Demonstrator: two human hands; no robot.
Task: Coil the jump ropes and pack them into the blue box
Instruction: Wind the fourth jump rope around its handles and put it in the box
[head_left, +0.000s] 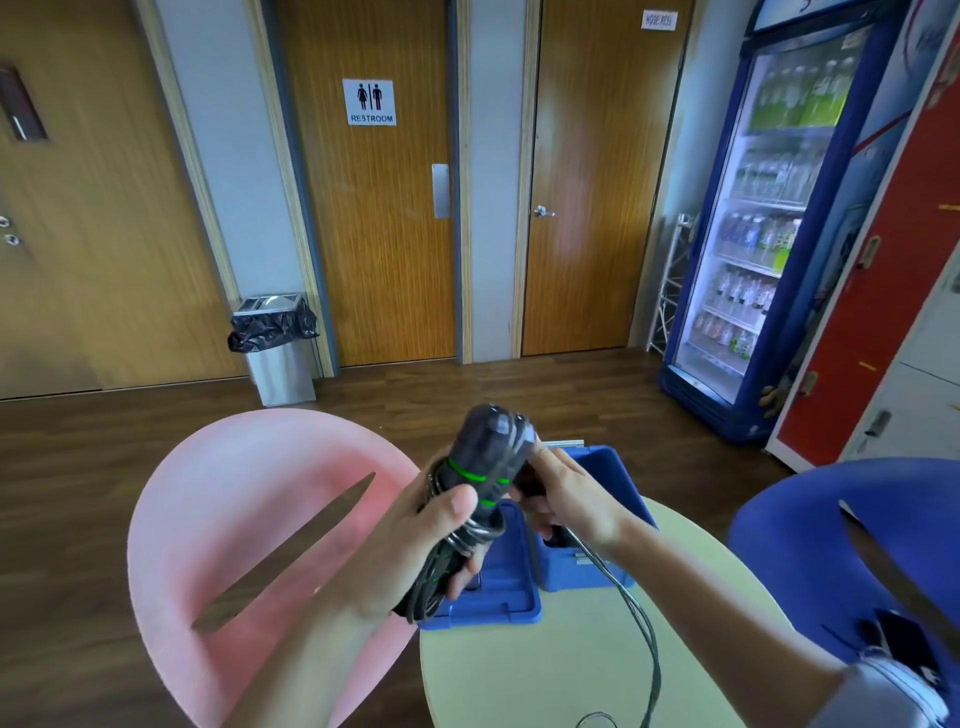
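Above the round table (545, 675), left hand (415, 540) fingers (458, 506) clamp handles (488, 452); right hand (569, 499) grips cord (625, 597).

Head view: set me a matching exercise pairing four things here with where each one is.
Things:
1 jump rope handles
2 rope cord
3 blue box
4 pink chair

Places:
A standing open on the round table
B left of the table
C gripped in the left hand
D trailing from the right hand

Pairs: 1-C, 2-D, 3-A, 4-B
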